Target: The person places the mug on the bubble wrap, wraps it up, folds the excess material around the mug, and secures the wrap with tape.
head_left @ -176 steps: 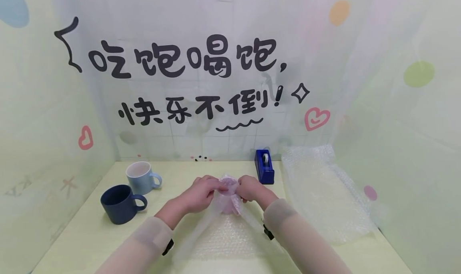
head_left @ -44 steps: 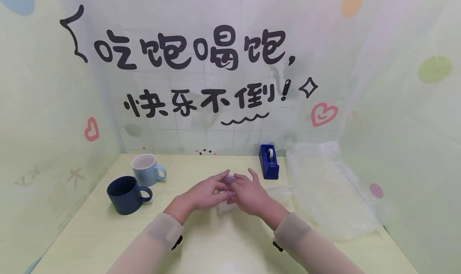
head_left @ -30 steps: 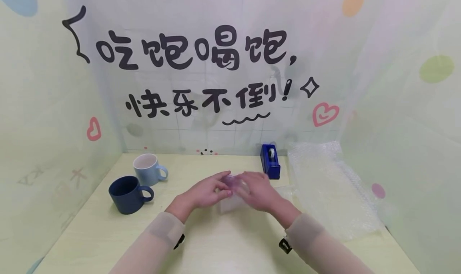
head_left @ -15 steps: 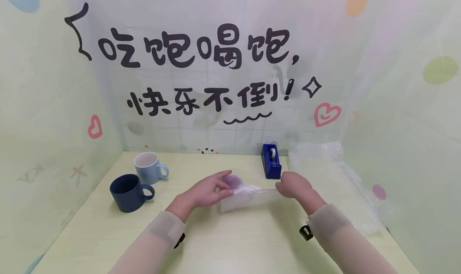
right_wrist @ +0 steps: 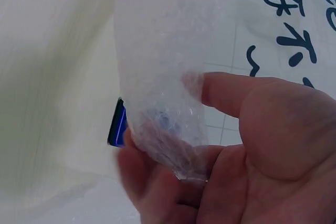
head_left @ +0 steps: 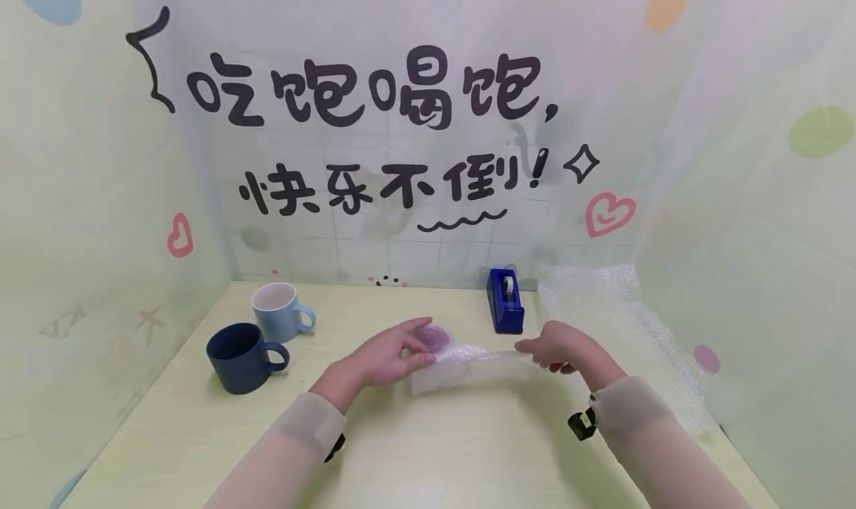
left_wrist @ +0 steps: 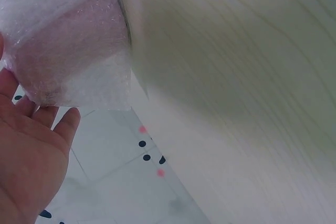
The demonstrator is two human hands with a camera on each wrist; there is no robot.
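"What's written on the back wall (head_left: 401, 11)?"

"Two rows of black Chinese characters. The upper line (head_left: 428, 85) reads 吃饱喝饱, and the lower line (head_left: 406, 189) reads 快乐不倒! with a wavy stroke (head_left: 461, 225) under its end."

"Beside the exclamation mark (head_left: 539, 169)?"

"A four-pointed star (head_left: 582, 164), then a pink heart (head_left: 608, 215) lower down."

"And the left wall (head_left: 93, 160)?"

"Another pink heart (head_left: 179, 235), plus faint marks (head_left: 63, 321) too washed-out for me to read."
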